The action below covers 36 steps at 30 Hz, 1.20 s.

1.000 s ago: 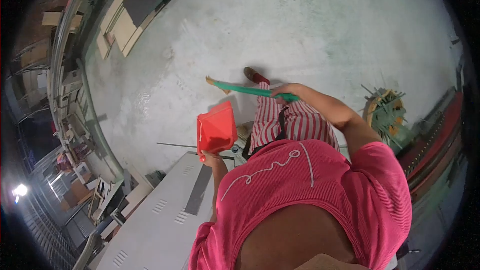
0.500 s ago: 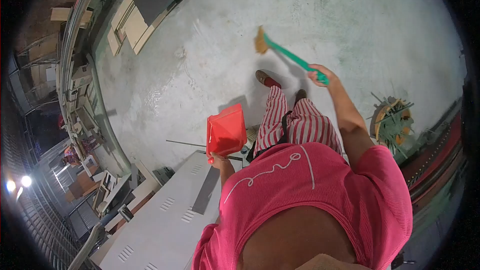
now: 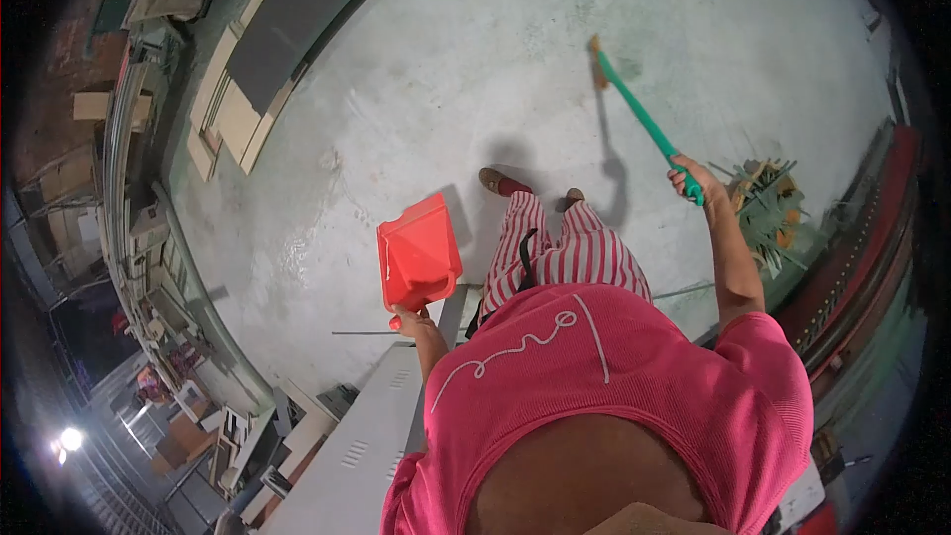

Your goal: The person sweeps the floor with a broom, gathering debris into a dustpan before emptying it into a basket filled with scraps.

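My left hand (image 3: 412, 319) is closed on the handle of a red dustpan (image 3: 418, 253), held up above the floor at the left of my legs. Out to the right, my right hand (image 3: 695, 178) grips the end of a green-handled brush (image 3: 639, 111). The brush's tan bristles (image 3: 598, 61) point away from me over the grey floor (image 3: 475, 50) and look slightly blurred. A shadow lies on the floor below the brush.
A grey metal cabinet (image 3: 349, 441) stands at my lower left. Boards and a dark panel (image 3: 297, 25) lie at the upper left. Cluttered shelving runs down the left side. A yellow container (image 3: 790, 213) with green strips sits at the right, near dark red beams (image 3: 872, 238).
My right hand and the brush have swung right and outward, with the bristles farther from my feet. My left hand and the dustpan appear slightly farther left. The view has shifted.
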### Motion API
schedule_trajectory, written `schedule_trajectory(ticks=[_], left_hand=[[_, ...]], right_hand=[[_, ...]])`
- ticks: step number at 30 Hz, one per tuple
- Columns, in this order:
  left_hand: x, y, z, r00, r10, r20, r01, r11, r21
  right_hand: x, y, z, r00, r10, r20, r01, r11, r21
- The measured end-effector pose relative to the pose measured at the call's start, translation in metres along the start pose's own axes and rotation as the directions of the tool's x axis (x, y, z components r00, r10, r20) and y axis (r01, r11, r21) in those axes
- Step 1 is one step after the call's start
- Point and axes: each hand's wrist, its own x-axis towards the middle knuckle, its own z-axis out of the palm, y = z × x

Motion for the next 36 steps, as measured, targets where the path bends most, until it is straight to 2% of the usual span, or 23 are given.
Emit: schedule_trajectory(ticks=[2,4,5,6,8,10,11,12,14,15,16,17,18,20,21,23,24,25,26,27,29,32,36], left_hand=[[0.010,-0.003,-0.002,0.996,0.016,0.091,-0.013,0.999,-0.041],[0.004,0.007,0.010,0.983,-0.037,-0.182,0.050,0.996,0.071],[0.008,0.007,0.011,0.982,-0.038,-0.183,0.052,0.996,0.069],[0.020,0.004,0.007,0.992,-0.016,-0.126,0.021,0.999,0.035],[0.052,-0.007,-0.013,0.997,0.013,-0.081,-0.014,1.000,-0.008],[0.082,-0.019,-0.037,0.971,0.118,0.209,-0.137,0.987,0.081],[0.089,-0.020,-0.041,0.975,0.124,0.186,-0.139,0.988,0.071],[0.092,-0.021,-0.046,0.952,0.262,0.160,-0.293,0.933,0.210],[0.084,-0.009,-0.045,0.908,0.401,0.124,-0.418,0.838,0.350],[0.068,0.008,-0.035,0.969,0.245,-0.043,-0.235,0.958,0.165],[0.059,0.023,-0.028,0.984,0.051,-0.168,-0.062,0.996,-0.061],[0.075,0.013,-0.042,0.980,0.054,-0.191,-0.069,0.995,-0.070],[0.094,0.004,-0.060,0.955,0.288,-0.071,-0.269,0.941,0.204],[0.132,-0.015,-0.099,0.885,0.461,0.073,-0.443,0.782,0.438],[0.128,-0.009,-0.092,0.914,0.403,-0.050,-0.369,0.876,0.312],[0.083,0.026,-0.050,0.934,0.185,-0.305,-0.184,0.982,0.032],[0.063,0.041,-0.036,0.920,0.154,-0.361,-0.170,0.985,-0.013],[0.051,0.049,-0.030,0.906,0.146,-0.397,-0.177,0.983,-0.042],[0.063,0.037,-0.040,0.918,0.130,-0.374,-0.157,0.987,-0.042],[0.075,0.024,-0.051,0.929,0.114,-0.352,-0.137,0.990,-0.042],[0.097,0.001,-0.055,0.950,0.079,-0.303,-0.096,0.994,-0.042],[0.108,-0.009,-0.041,0.880,0.080,-0.469,-0.066,0.997,0.047],[0.096,0.014,-0.006,0.938,-0.028,-0.345,0.008,0.998,-0.058]], right_hand=[[0.000,0.014,0.014,0.998,0.052,0.046,-0.051,0.998,-0.024],[-0.003,0.029,0.051,0.981,0.135,0.136,-0.107,0.974,-0.200],[0.002,0.037,0.069,0.973,0.164,0.161,-0.116,0.955,-0.271],[0.012,0.045,0.089,0.963,0.196,0.183,-0.124,0.931,-0.344],[0.041,0.059,0.130,0.868,0.418,0.267,-0.287,0.862,-0.417],[0.082,0.077,0.168,0.757,0.554,0.347,-0.337,0.785,-0.519],[0.092,0.087,0.201,0.804,0.533,0.264,-0.286,0.735,-0.615],[0.100,0.097,0.232,0.846,0.499,0.187,-0.239,0.668,-0.704],[0.169,0.132,0.267,0.662,0.691,0.290,-0.440,0.672,-0.596],[0.199,0.155,0.284,0.648,0.706,0.287,-0.441,0.655,-0.614],[0.226,0.178,0.301,0.716,0.582,0.385,-0.162,0.675,-0.720],[0.230,0.183,0.324,0.721,0.530,0.446,-0.018,0.658,-0.753],[0.236,0.188,0.345,0.721,0.475,0.504,0.126,0.625,-0.770],[0.216,0.170,0.404,0.752,0.651,0.103,-0.338,0.516,-0.788],[0.210,0.162,0.403,0.873,0.434,0.223,-0.090,0.591,-0.801],[0.254,0.147,0.376,0.782,0.536,0.320,-0.344,0.797,-0.496],[0.276,0.133,0.345,0.836,0.392,0.384,-0.199,0.869,-0.454],[0.271,0.113,0.331,0.826,0.386,0.412,-0.269,0.910,-0.315],[0.263,0.093,0.317,0.814,0.380,0.439,-0.339,0.925,-0.172],[0.229,0.066,0.315,0.726,0.499,0.474,-0.594,0.801,0.067],[0.211,0.035,0.285,0.816,0.382,0.433,-0.474,0.871,0.126],[0.184,-0.005,0.239,0.863,0.301,0.407,-0.430,0.860,0.276],[0.156,-0.041,0.195,0.923,0.184,0.339,-0.320,0.857,0.405]])
